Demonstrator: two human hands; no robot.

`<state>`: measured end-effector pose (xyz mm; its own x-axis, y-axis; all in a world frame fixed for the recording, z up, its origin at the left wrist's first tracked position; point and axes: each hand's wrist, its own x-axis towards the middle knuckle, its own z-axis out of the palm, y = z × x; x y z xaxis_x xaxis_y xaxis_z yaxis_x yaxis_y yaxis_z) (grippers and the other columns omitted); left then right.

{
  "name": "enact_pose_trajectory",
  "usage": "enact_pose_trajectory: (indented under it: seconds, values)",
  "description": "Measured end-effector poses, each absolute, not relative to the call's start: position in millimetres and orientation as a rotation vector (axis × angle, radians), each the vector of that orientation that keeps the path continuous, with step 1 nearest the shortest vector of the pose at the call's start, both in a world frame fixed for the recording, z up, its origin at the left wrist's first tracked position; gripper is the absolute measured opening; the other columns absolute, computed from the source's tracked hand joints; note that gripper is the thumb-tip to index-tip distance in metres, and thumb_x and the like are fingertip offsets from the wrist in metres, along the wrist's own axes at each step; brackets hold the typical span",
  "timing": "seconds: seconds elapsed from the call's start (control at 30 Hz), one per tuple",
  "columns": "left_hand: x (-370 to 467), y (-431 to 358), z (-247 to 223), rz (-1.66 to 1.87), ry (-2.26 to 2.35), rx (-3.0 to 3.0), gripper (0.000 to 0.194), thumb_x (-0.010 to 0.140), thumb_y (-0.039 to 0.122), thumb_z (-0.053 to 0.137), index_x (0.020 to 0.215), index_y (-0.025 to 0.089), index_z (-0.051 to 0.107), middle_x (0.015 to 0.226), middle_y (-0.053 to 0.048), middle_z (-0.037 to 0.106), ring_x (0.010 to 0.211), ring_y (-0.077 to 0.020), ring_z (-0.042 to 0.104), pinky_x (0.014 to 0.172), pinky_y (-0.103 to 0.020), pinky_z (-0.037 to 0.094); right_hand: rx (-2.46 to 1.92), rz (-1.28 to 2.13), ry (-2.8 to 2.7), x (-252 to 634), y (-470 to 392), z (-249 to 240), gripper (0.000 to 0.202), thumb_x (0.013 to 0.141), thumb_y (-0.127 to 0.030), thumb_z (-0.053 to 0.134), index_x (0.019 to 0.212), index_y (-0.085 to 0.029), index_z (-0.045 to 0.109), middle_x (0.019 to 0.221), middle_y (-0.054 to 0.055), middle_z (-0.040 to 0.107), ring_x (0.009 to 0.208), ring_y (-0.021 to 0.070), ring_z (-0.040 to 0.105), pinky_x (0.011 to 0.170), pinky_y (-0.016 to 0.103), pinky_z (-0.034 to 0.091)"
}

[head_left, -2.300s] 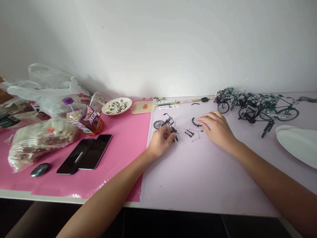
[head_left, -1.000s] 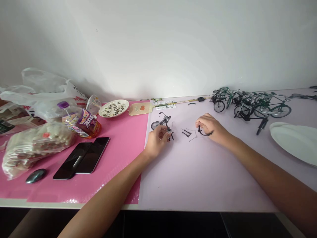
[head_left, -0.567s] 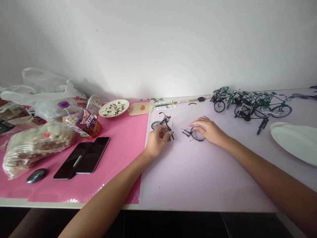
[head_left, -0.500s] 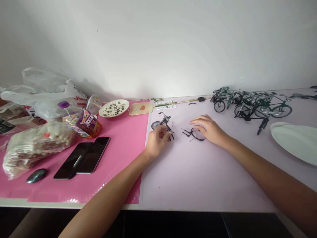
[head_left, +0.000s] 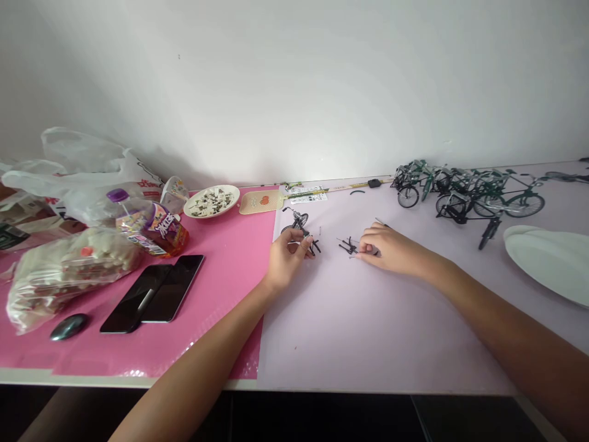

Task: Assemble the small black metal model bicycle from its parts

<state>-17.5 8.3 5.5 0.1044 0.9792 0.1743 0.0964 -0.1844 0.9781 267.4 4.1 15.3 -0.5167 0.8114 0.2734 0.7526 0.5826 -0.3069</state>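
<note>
My left hand (head_left: pixel 289 255) pinches a small black model bicycle (head_left: pixel 297 220) by its frame. Its front wheel and silver handlebar point away from me, and thin black parts stick out beneath my fingertips. My right hand (head_left: pixel 384 245) is closed, fingertips down among small black bicycle parts (head_left: pixel 348 246) on the lilac mat. Whatever those fingers pinch is hidden. A thin dark rod (head_left: pixel 381 222) shows just above the knuckles; I cannot tell whether it is held. One tiny thin piece (head_left: pixel 320 231) lies between the hands.
Several model bicycles (head_left: pixel 490 195) stand at the back right, by white plates (head_left: pixel 547 261). On the pink mat (head_left: pixel 221 276) are two phones (head_left: pixel 151 294), a mouse (head_left: pixel 69 326), a drink bottle (head_left: pixel 151 227), a filled plastic bag (head_left: pixel 69 270) and a bowl of small pieces (head_left: pixel 211 201).
My right hand has closed and come down onto the loose parts, covering the curved wheel piece. My left hand has tilted the bicycle slightly and shifted a little left.
</note>
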Motion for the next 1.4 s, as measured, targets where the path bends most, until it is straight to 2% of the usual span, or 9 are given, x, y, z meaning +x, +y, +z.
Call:
enact_pose_trajectory:
  seconds: [0.1, 0.2, 0.3, 0.4, 0.57, 0.8, 0.93, 1.2, 1.4]
  values:
    - [-17, 9, 8, 1.246, 1.102, 1.411, 0.051, 0.08, 0.06, 0.081, 0.095, 0.018, 0.058, 0.077, -0.001, 0.066, 0.061, -0.0164, 0.072, 0.06, -0.03, 0.06, -1.267, 0.117, -2.325, 261, 1, 16, 0.016, 0.098, -0.032, 0.058, 0.084, -0.024, 0.058, 0.086, 0.007, 0.069, 0.089, 0.0253, 0.064, 0.078, 0.038, 0.049]
    - [-16, 10, 9, 1.274, 1.06, 1.369, 0.056, 0.075, 0.064, 0.083, 0.093, 0.017, 0.058, 0.079, -0.001, 0.066, 0.059, -0.016, 0.072, 0.059, -0.029, 0.059, -1.269, 0.167, -2.211, 253, -5, 16, 0.009, 0.101, -0.034, 0.053, 0.103, -0.025, 0.057, 0.095, 0.007, 0.072, 0.081, 0.0221, 0.067, 0.073, 0.034, 0.05]
    - [-15, 10, 10, 1.276, 1.03, 1.345, 0.06, 0.072, 0.067, 0.084, 0.093, 0.017, 0.059, 0.08, -0.002, 0.067, 0.059, -0.0163, 0.072, 0.058, -0.029, 0.058, -1.278, 0.257, -2.221, 244, -12, 14, 0.015, 0.104, -0.033, 0.049, 0.116, -0.028, 0.057, 0.086, 0.002, 0.072, 0.065, 0.0177, 0.064, 0.063, 0.029, 0.047]
    - [-15, 9, 12, 1.269, 1.016, 1.335, 0.062, 0.071, 0.069, 0.084, 0.092, 0.016, 0.06, 0.076, -0.001, 0.066, 0.058, -0.0163, 0.072, 0.057, -0.028, 0.056, -1.248, 0.295, -2.247, 236, -16, 12, 0.026, 0.103, -0.021, 0.043, 0.119, -0.028, 0.062, 0.081, 0.0, 0.07, 0.059, 0.0151, 0.059, 0.062, 0.028, 0.045]
    - [-14, 6, 14, 1.276, 0.989, 1.316, 0.06, 0.071, 0.068, 0.084, 0.089, 0.016, 0.06, 0.072, 0.0, 0.066, 0.06, -0.0149, 0.071, 0.061, -0.028, 0.056, -1.145, 0.286, -2.218, 227, -19, 8, 0.033, 0.098, -0.015, 0.041, 0.1, -0.024, 0.072, 0.088, 0.003, 0.068, 0.063, 0.0146, 0.059, 0.062, 0.028, 0.045]
    - [-9, 1, 12, 1.234, 0.907, 1.184, 0.055, 0.077, 0.062, 0.084, 0.094, 0.016, 0.059, 0.077, -0.001, 0.07, 0.066, -0.0158, 0.073, 0.074, -0.034, 0.061, -1.114, 0.095, -2.05, 207, -24, -4, 0.017, 0.095, -0.033, 0.067, 0.104, -0.024, 0.077, 0.079, 0.002, 0.061, 0.062, 0.0149, 0.055, 0.062, 0.029, 0.046]
    - [-4, -5, 11, 1.189, 0.806, 1.042, 0.056, 0.073, 0.059, 0.088, 0.094, 0.016, 0.061, 0.075, -0.001, 0.071, 0.067, -0.0158, 0.073, 0.077, -0.034, 0.061, -1.045, -0.018, -1.97, 201, -25, -9, 0.015, 0.094, -0.037, 0.073, 0.096, -0.023, 0.078, 0.071, 0.001, 0.055, 0.062, 0.0156, 0.053, 0.059, 0.029, 0.043]
    - [0, -12, 14, 1.137, 0.685, 0.912, 0.052, 0.07, 0.052, 0.094, 0.086, 0.015, 0.062, 0.074, -0.002, 0.073, 0.067, -0.0133, 0.072, 0.074, -0.028, 0.058, -0.81, -0.195, -1.937, 199, -24, -2, 0.005, 0.091, -0.02, 0.077, 0.086, -0.021, 0.076, 0.065, -0.002, 0.047, 0.061, 0.0133, 0.047, 0.055, 0.027, 0.038]
    - [0, -13, 16, 1.122, 0.661, 0.888, 0.052, 0.068, 0.051, 0.095, 0.085, 0.015, 0.061, 0.072, -0.001, 0.073, 0.065, -0.0134, 0.071, 0.073, -0.028, 0.057, -0.799, -0.245, -1.944, 197, -26, 2, 0.016, 0.089, -0.01, 0.073, 0.077, -0.02, 0.072, 0.062, -0.003, 0.043, 0.059, 0.0126, 0.045, 0.054, 0.026, 0.037]
